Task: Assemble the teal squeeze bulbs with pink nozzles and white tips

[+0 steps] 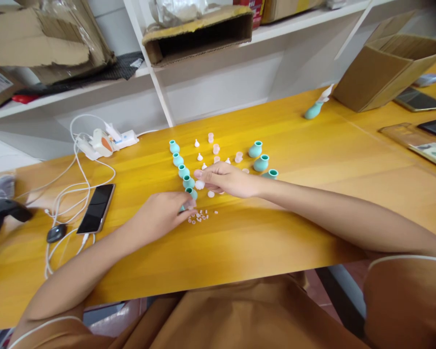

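Note:
My right hand (227,179) is closed in a pinch, with a small white translucent piece (199,184) at its fingertips. My left hand (169,208) curls its fingers beside the near end of a row of teal squeeze bulbs (183,171); a bit of teal and something clear show at its fingertips, partly hidden. Tiny clear rings (199,216) lie scattered just right of the left fingertips. Beyond my right hand stand small white cone-shaped tips (199,157) and pale pink translucent cups (216,149). More teal bulbs (260,163) stand to the right, one partly covered by my right forearm.
A teal bulb with a pale nozzle (314,110) lies at the back right, near a cardboard box (381,72). On the left are a phone (96,208), white cables and a power strip (125,139). Shelves with cartons (199,36) rise behind the wooden table (240,247).

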Demonstrator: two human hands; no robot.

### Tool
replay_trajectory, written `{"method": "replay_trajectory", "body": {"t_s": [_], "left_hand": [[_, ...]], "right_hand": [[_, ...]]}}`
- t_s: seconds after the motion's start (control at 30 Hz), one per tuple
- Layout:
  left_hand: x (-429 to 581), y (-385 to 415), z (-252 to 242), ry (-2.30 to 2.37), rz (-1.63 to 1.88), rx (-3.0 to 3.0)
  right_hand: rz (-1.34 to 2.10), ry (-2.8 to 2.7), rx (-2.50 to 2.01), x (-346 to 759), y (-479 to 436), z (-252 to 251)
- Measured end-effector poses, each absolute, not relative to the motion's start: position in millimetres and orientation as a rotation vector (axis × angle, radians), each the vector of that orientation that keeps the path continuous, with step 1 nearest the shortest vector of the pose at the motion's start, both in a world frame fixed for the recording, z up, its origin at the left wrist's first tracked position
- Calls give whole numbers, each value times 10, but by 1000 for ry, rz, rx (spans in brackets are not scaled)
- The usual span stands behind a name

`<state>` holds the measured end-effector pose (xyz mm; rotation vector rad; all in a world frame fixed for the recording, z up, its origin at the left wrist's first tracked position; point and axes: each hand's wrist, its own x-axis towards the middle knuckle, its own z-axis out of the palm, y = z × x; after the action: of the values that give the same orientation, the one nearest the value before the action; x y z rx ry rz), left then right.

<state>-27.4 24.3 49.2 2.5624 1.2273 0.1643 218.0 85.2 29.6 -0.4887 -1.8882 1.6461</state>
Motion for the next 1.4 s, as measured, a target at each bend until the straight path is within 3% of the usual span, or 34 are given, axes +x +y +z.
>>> {"method": "replay_trajectory", "body": {"t_s": [0.23,0.53,0.8,1.2,1.4], "left_hand": [[-201,176,735,1275,895,2164],[-166,170,774,1200,844,1856],[-217,190,840,1159,725,2042],[-238,161,416,1009,-24,2681],[-243,205,342,1021,-61,2730]], "right_hand": [[1535,-1893,-551,2090,668,264],[1777,-1820,-423,2057,535,295],[1824,-1836,-394,2057,571,295],[1206,-1922,-761,2693,1202,761],[93,-2386,-1492,2906,1564,667]]}}
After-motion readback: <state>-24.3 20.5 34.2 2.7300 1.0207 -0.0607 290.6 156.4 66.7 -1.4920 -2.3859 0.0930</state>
